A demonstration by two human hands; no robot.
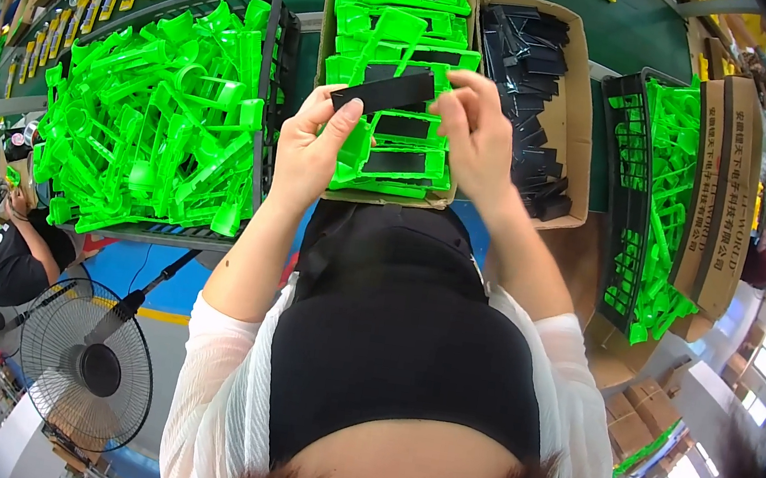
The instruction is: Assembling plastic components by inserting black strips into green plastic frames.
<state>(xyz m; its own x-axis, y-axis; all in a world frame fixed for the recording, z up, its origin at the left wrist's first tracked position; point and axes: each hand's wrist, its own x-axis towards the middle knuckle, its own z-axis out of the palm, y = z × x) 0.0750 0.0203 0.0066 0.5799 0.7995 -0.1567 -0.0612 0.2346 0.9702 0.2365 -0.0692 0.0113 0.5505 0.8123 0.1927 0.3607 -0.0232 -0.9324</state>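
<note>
My left hand [314, 138] is closed, its thumb pressing a flat black rectangular panel [388, 93] near the panel's left end. Bright green plastic shows above and below the panel; whether that hand grips a green part too, I cannot tell. Just off the panel's right end is my right hand [479, 136], its fingers bent in and slightly blurred. Anything between those fingertips is hidden. Beneath both hands stands a cardboard box [334, 0] with rows of green plastic frames [393, 161], several showing black panels inside.
Right of it, another cardboard box [571, 167] holds loose black panels [527, 65]. A dark crate [277, 51] heaped with green parts [153, 112] is at left, a second crate [620, 203] at right. A fan [100, 366] and a seated person [13, 253] are lower left.
</note>
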